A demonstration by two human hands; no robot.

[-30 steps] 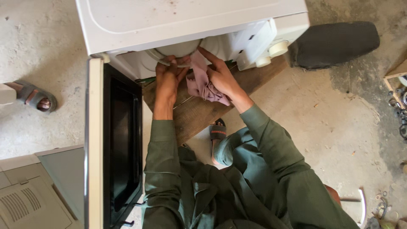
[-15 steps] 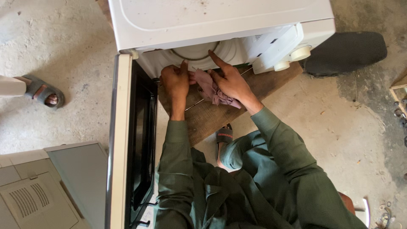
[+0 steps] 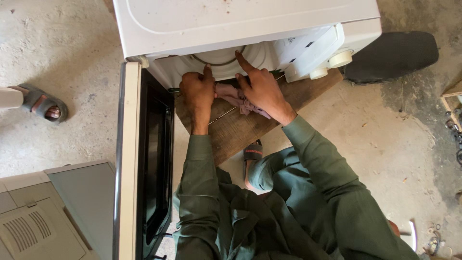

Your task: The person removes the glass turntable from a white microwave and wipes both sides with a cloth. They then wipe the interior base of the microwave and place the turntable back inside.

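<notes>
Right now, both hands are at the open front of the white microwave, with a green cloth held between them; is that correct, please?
Not quite: in the head view the cloth is pale pink, not green. Left hand and right hand are at the white microwave's open front.

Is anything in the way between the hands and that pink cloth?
Nothing visible is. The right hand lies right on the pink cloth, and the left hand touches its other end. Both are at the mouth of the open microwave oven, whose door swings out to the left, clear of them.
</notes>
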